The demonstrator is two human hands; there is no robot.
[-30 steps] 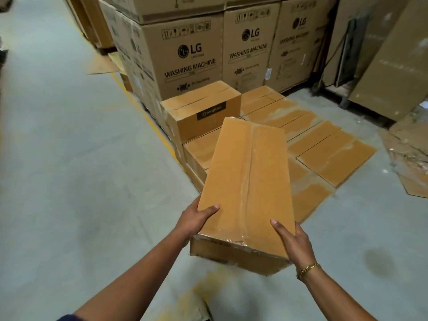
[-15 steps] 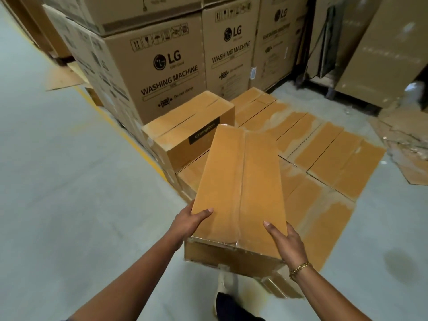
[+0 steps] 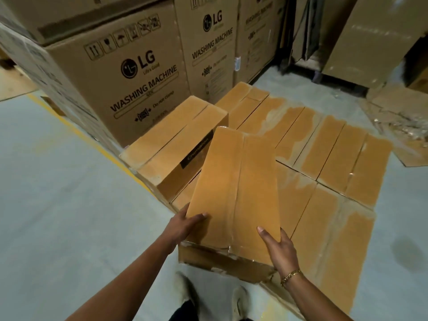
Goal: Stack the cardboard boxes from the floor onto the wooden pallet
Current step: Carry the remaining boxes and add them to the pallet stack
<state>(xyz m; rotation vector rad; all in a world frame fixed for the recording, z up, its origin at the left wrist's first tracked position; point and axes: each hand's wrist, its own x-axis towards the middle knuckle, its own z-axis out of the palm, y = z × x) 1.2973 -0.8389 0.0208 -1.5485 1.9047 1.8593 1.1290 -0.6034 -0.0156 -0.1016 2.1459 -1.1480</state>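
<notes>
Cardboard box (image 3: 236, 188), long axis pointing away from me, hovering over the stacked layer (image 3: 328, 163); I am gripping its near end, left hand (image 3: 185, 225) and right hand (image 3: 281, 249) clamping opposite sides.

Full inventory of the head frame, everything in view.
held box: 1, tan, over the stack's near edge
labelled box: 1, tan, black label, second layer, left
base-layer boxes: several, tan, under and right of it
LG cartons: at least 4, brown, behind left
cardboard scraps: some, brown, floor far right
yellow line: 1, floor left
shoes: 2, light, bottom edge
bracelet: 1, gold, right wrist
left hand: grips held box, near-left corner
right hand: grips it, near-right corner
</notes>
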